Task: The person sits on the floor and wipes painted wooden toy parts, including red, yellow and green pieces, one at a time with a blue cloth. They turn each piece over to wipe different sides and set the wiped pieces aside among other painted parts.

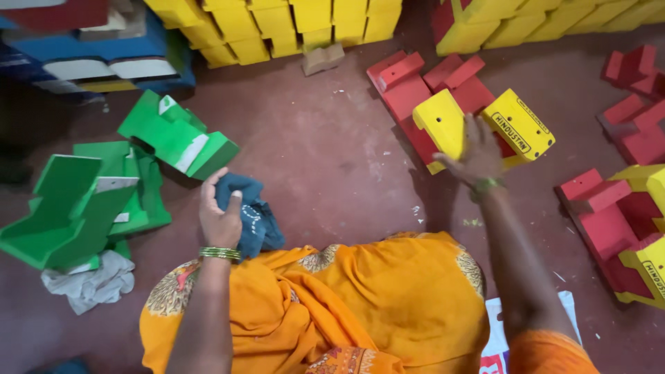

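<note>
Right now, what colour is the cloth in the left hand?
Dark teal-blue cloth, gripped in the left hand; head view.

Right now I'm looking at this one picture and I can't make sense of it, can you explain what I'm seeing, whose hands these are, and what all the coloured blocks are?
There is no machine here. The single picture comes from a camera worn on a person's head, looking down at their lap, draped in orange cloth, and their two bare hands. The left hand grips a dark blue rag. The right hand reaches out and rests on a yellow block lying on red blocks. On the dark red floor lie green blocks to the left, a white rag, and stacked yellow blocks at the top.
</note>
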The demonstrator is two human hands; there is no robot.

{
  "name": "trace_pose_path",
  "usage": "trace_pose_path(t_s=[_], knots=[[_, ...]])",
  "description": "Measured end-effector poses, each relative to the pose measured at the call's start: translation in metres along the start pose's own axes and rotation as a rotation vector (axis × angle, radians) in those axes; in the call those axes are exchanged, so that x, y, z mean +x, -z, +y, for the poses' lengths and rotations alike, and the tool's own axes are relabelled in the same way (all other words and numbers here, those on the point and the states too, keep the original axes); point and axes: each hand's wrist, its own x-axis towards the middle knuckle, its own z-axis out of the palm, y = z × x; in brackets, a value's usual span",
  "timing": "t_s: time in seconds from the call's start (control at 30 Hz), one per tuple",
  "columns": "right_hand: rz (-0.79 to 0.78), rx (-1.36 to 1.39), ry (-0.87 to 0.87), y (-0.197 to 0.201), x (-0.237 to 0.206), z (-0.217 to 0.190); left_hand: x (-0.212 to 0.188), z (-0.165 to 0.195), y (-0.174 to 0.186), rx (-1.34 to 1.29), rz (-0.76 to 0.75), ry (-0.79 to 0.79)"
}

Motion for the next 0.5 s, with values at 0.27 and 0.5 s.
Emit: trace_pose_path(t_s=[0.27,0.5], knots=[[-0.28,-0.033,-0.288,0.019,0.01,-0.083,0.003,0.002,-0.005,-0.043,-0.013,-0.012],[-0.602,-0.111,-0.096,0.017,-0.063,-0.214,-0.001,-0.002,-0.008,-0.072,-0.006,-0.059]])
